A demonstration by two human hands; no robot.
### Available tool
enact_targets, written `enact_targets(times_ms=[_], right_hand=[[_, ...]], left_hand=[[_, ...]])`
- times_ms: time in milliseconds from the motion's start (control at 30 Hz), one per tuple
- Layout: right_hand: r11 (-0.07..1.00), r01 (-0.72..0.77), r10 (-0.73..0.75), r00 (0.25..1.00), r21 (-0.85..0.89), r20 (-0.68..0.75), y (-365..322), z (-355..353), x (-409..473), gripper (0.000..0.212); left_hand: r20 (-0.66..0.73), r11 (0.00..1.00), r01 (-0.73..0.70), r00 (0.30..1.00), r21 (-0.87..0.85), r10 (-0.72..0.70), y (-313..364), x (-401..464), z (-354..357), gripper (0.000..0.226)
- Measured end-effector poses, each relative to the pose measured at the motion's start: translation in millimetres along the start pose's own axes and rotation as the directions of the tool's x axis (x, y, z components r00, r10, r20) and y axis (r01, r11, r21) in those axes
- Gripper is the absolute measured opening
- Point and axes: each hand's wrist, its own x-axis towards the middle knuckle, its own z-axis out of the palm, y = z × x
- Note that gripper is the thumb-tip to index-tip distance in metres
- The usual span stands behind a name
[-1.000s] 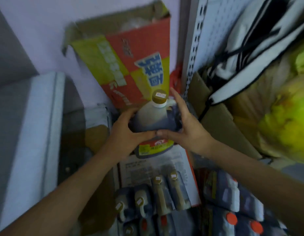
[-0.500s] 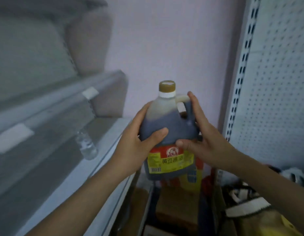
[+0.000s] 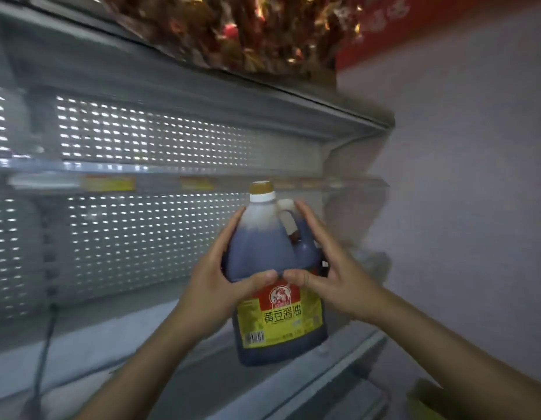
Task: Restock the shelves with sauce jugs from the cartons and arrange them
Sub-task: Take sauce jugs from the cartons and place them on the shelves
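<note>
A dark sauce jug (image 3: pixel 272 256) with a gold cap, a side handle and a red and yellow label is upright in front of me, over the right end of a grey metal shelf (image 3: pixel 117 338). My left hand (image 3: pixel 214 286) grips its left side and my right hand (image 3: pixel 332 274) grips its right side by the handle, thumbs nearly meeting across the front. The jug's base is at or just above the shelf's surface; I cannot tell whether it touches.
The shelf has a perforated back panel (image 3: pixel 148 237). A second shelf (image 3: pixel 142 177) with yellow price tags runs above it. Dark packaged goods (image 3: pixel 238 28) fill the top shelf. A pale wall (image 3: pixel 475 207) closes the right side. A cardboard corner (image 3: pixel 429 398) shows at lower right.
Both hands lifted the jug from the carton area on the floor up to shelf height. My view swung left and up from the cartons to the shelving.
</note>
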Motion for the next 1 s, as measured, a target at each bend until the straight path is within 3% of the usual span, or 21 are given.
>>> enact_targets(times_ms=[300,567,833,1000], right_hand=[[0.959,0.118,-0.181,0.955,0.258,0.234,-79.0,212.6,72.6,0.096],[0.873,0.063,-0.242,0.917,0.484,0.318,-161.6,406.4,84.9,0.092],[0.789,-0.013,-0.238,0.915,0.614,0.326,-212.2,507.5,100.9,0.091],[0.799,-0.013,-0.24,0.91,0.601,0.338,-212.4,528.2,115.9,0.09]], left_hand=[[-0.205,0.971,0.095,0.978,0.222,-0.048,60.8,-120.7,-209.8,0.092],[-0.386,0.921,0.218,0.919,0.323,-0.082,110.6,-233.4,-365.5,0.077],[-0.479,0.894,0.284,0.873,0.346,-0.092,140.7,-282.9,-456.7,0.068],[-0.445,0.852,0.335,0.885,0.402,-0.138,134.8,-291.7,-487.4,0.081]])
